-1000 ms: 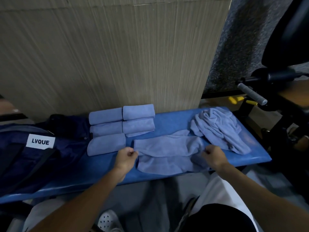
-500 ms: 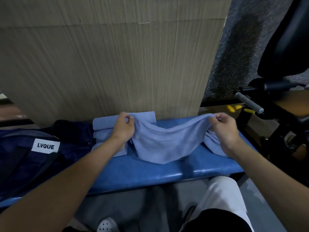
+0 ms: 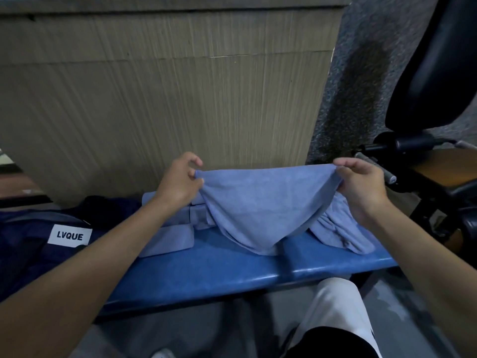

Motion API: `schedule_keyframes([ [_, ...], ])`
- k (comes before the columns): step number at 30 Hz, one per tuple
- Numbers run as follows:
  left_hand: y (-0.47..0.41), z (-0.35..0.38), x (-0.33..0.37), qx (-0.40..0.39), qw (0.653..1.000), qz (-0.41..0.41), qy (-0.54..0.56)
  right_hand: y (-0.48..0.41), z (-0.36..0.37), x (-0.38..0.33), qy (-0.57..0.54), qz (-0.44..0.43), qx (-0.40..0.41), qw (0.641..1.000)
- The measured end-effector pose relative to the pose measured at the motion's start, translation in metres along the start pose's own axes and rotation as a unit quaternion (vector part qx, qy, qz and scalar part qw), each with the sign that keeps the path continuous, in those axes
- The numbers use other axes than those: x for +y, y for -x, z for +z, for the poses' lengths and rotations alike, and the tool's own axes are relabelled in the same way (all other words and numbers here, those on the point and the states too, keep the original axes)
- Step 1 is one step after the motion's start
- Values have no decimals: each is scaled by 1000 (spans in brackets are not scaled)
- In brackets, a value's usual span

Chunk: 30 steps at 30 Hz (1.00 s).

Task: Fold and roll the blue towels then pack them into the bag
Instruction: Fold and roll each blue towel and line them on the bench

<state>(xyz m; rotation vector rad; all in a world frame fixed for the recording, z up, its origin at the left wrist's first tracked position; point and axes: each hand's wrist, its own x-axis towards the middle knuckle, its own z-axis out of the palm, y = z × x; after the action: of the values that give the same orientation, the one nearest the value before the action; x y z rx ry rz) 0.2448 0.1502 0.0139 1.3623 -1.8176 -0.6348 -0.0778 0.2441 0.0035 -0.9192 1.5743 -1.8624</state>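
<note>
The fingers [image 3: 194, 165] of the left hand [image 3: 178, 182] pinch one top corner of a blue towel [image 3: 263, 202], and the fingers [image 3: 347, 164] of the right hand [image 3: 361, 184] pinch the opposite corner in the same way. The towel hangs spread between both hands, above the bench [image 3: 219, 267], and only its lowest part seems to touch the seat. I judge that this towel is only at the start: it is opened out and neither folded nor rolled yet. Just beside the left wrist lie the rolled towels [image 3: 167, 239], packed close together. The arm hides part of them, so I cannot count them. Under the right hand lies a heap of loose towels [image 3: 340, 236], which are not yet done. At the far left lies the dark bag [image 3: 31, 244] with a white label [image 3: 70, 236]. No towel shows inside it, so the packing seems not begun. The held towel is light blue, soft and thin, its top edge is almost straight, and its middle sags in a round curve with few wrinkles.
</note>
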Motion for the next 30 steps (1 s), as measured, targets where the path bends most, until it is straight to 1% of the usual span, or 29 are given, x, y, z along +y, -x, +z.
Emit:
schedule_keyframes([
  [3,-2,2,-7,36,998,-29,32,-1,-2,1,2,17,-30,999],
  [5,-2,6,-6,48,994,-63,79,-1,-1,4,-2,25,-68,997],
  [7,-2,9,0,25,986,-96,134,-1,-1,6,18,22,-103,994],
  [9,-2,10,7,-25,982,-99,158,-1,0,7,43,9,-114,993],
  [10,-2,10,8,-47,984,-85,151,-3,0,8,55,-1,-108,993],
  [12,-5,6,9,-58,993,-46,97,-5,0,5,96,-36,-91,991],
  [14,-11,0,8,-43,999,10,31,-12,0,2,140,-71,-80,984],
  [17,-28,-8,7,1,995,93,-32,-30,1,0,193,-104,-60,974],
  [20,-48,-13,11,48,990,121,-56,-48,5,-4,244,-133,-32,960],
  [24,-75,-14,23,82,988,124,-38,-63,16,-16,280,-173,2,944],
  [26,-87,-13,29,99,986,127,-31,-71,22,-19,267,-172,19,948],
  [28,-98,-13,35,121,984,132,-22,-77,28,-24,209,-149,19,966],
  [30,-105,-13,42,143,981,135,0,-80,32,-29,149,-147,20,978],
])
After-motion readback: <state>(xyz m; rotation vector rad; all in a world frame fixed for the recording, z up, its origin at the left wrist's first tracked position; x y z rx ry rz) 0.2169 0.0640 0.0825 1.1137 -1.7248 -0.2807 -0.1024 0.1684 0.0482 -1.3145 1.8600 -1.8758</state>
